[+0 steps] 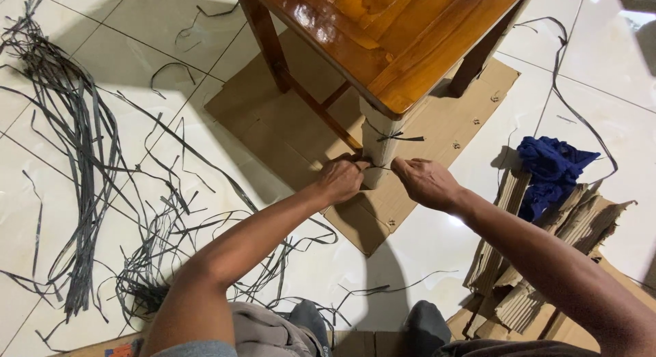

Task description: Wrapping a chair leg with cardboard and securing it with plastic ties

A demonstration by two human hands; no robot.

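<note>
Past loose black straps strewn on the floor, the left hand and right hand each pinch an end of a thin strap running level, left to right, around the upright wrapped chair leg, with fingers closed on it.

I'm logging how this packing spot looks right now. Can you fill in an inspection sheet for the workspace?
Surface: white tiled floor, flattened cardboard sheet under the furniture.
Job's things: wooden table; its near wrapped leg has a dark strap tied round it.
Clutter: loose black straps strewn at left; corrugated cardboard scraps and a blue cloth at right.
Grip: left hand and right hand pinch a thin strap at the leg.
Cables: nothing seen.
Surroundings: the person's knees at the bottom edge.
</note>
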